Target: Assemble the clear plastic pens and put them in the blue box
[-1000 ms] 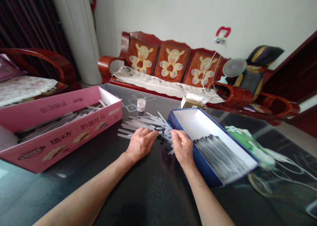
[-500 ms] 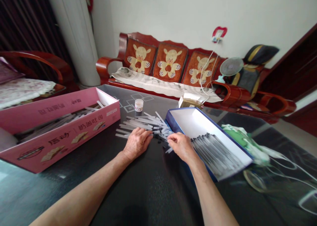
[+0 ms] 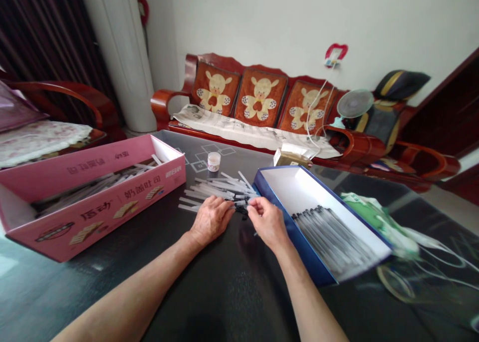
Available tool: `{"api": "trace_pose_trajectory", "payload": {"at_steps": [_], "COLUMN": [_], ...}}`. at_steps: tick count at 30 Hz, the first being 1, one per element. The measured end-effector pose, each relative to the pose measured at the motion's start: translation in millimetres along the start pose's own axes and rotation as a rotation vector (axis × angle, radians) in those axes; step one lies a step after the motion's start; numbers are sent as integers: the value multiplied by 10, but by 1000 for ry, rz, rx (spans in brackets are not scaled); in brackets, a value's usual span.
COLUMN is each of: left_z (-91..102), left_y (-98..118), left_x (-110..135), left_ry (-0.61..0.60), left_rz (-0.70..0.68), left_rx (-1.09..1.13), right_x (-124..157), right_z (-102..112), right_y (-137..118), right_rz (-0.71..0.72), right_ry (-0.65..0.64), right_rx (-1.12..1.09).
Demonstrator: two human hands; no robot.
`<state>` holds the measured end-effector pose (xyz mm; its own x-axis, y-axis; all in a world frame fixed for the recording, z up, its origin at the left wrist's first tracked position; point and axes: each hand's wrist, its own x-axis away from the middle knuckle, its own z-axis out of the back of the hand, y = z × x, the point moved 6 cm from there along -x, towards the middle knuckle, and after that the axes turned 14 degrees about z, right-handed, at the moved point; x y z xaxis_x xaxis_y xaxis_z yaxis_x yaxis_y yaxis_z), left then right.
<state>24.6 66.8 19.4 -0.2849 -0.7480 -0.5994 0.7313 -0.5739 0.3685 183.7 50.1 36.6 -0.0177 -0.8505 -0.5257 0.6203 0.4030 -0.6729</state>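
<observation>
A loose pile of thin clear plastic tubes with black tips [image 3: 220, 189] lies on the dark glass tabletop [image 3: 224, 292]. My left hand [image 3: 211, 221] rests palm down on the near ends of the pile, holding nothing that I can see. My right hand [image 3: 266, 223] pinches at the black tips beside it, and a thin tube seems to pass through its fingers. Just right of that hand stands a blue-rimmed white box [image 3: 299, 189], with neatly aligned tubes [image 3: 331, 239] lying in its near half.
A long pink biscuit box [image 3: 90, 209] holding more tubes stands at the left. Behind the pile are a small lidded jar [image 3: 213, 161] and a cardboard packet [image 3: 290, 157]. A green-and-white bag [image 3: 377, 221] and white cords lie at the right. A red wooden sofa [image 3: 258, 102] stands beyond.
My right hand has moved slightly left and drawn its fingers together at the black tips. My left hand stays on the pile. The view has shifted a little.
</observation>
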Motion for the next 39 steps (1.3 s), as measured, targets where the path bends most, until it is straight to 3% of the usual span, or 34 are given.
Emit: {"api": "trace_pose_trajectory", "payload": {"at_steps": [5,8,13,19,39], "left_z": [31,59,77,68,22], "left_y": [-9,-5,1,-15,-48], "left_x": [-1,-4,-9,-15,-13], "left_ry": [51,86,113,103,36], "left_rz": [16,22,35,60,49], "left_rx": [-12,-1,-1,-3,32], "right_x": [86,168,181,179,180], "right_z": [-404,-528,-561,-652,-673], "right_y": [164,225,266,260,253], "right_rz": [-380,-421,-366,-405,-349], "right_ry": [255,339,280,234,180], "right_rx": [-701,-852,-830,-844,-766]}}
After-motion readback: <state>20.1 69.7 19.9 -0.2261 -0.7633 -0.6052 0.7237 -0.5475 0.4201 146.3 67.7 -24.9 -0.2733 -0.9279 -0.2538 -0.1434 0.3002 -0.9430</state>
